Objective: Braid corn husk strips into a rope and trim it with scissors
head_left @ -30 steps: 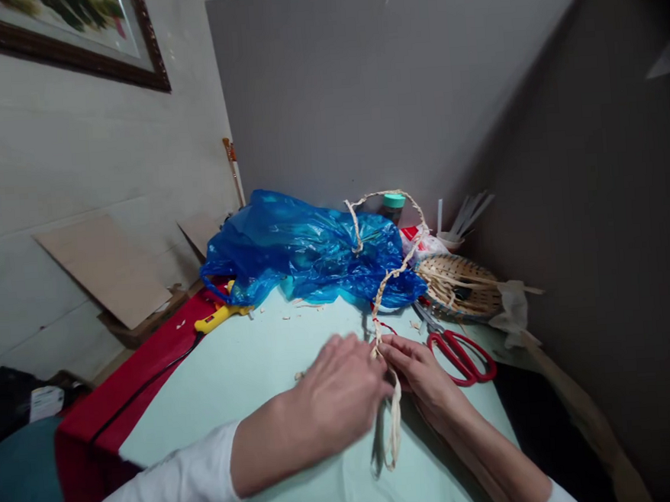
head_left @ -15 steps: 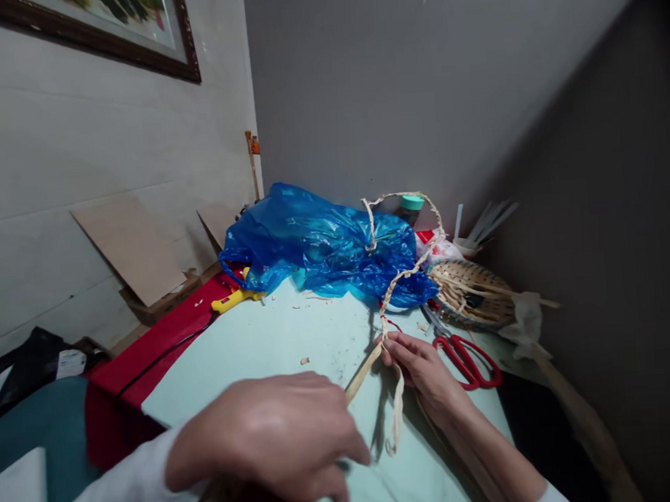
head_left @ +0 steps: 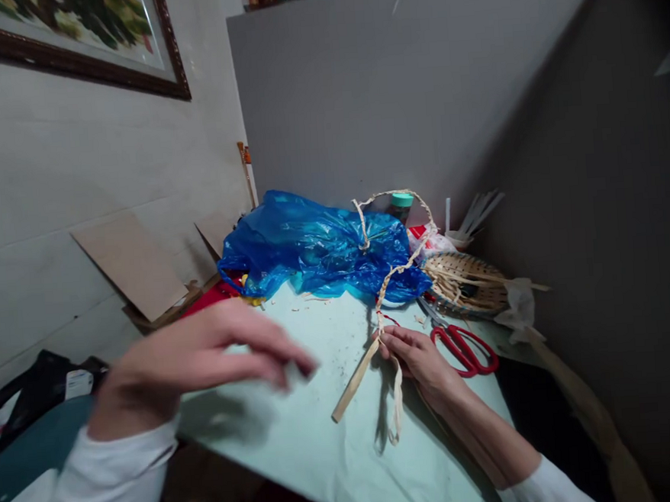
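My right hand [head_left: 418, 356] pinches the lower end of a braided straw cord [head_left: 402, 268] between thumb and fingers. Below the pinch hang loose flat straw strips: one strip [head_left: 355, 381] slants down to the left, and another dangles curled beside the wrist. From there the braid winds up over a blue plastic bag [head_left: 305, 241], where its far end curls back down. A bit of red thread shows near the pinch. My left hand [head_left: 221, 351], smeared by motion, hovers over the table's left part, fingers stretched out and holding nothing I can see.
Red-handled scissors [head_left: 465, 351] lie right of my right hand. Behind them sits a woven basket [head_left: 474, 272] with straw strips in it. A green-lidded jar [head_left: 401, 204] stands behind the bag. Small scraps dot the pale green tabletop [head_left: 306, 413].
My left hand has moved up and to the left, away from the straw strips. My right hand keeps its pinch on the braid. The camera view has shifted slightly.
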A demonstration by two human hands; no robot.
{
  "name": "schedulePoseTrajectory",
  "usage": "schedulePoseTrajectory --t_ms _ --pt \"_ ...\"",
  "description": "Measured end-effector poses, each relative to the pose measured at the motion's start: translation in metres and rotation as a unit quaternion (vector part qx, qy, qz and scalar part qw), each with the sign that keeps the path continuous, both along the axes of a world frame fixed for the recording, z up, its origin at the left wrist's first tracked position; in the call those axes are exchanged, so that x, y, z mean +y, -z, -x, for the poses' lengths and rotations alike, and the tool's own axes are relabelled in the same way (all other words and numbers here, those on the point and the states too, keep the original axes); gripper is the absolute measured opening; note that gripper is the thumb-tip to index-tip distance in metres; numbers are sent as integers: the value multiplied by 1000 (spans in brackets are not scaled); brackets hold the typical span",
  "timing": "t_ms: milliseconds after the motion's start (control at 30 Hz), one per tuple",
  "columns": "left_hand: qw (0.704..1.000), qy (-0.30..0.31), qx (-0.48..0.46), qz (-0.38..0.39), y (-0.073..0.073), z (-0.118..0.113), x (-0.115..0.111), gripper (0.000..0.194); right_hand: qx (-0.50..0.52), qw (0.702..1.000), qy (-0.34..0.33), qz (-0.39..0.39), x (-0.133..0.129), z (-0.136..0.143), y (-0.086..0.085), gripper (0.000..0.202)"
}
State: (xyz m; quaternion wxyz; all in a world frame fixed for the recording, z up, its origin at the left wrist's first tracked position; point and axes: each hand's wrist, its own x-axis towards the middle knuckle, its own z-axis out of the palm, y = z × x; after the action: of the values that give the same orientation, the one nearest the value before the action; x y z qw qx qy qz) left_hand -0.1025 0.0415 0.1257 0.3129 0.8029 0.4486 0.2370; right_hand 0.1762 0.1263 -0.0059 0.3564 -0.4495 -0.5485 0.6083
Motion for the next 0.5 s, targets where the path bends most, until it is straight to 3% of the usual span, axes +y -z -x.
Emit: schedulePoseTrajectory --t_ms 100,167,233,367,500 --pt "992 -88 -85 30 24 -66 45 23 14 1000 0 3 -1 0 -1 34" --pt "975 -134 -157 87 52 -94 77 15 17 1000 7 4 -1 0 0 35" --pt "965 -115 -186 145 79 -109 99 14 18 1000 15 1 -2 1 1 37" --pt "931 -21 -244 272 111 -122 106 12 51 999 11 -15 -5 3 2 35" --pt "887 -17 -319 334 118 -124 95 10 37 999 11 -21 -5 4 3 31"
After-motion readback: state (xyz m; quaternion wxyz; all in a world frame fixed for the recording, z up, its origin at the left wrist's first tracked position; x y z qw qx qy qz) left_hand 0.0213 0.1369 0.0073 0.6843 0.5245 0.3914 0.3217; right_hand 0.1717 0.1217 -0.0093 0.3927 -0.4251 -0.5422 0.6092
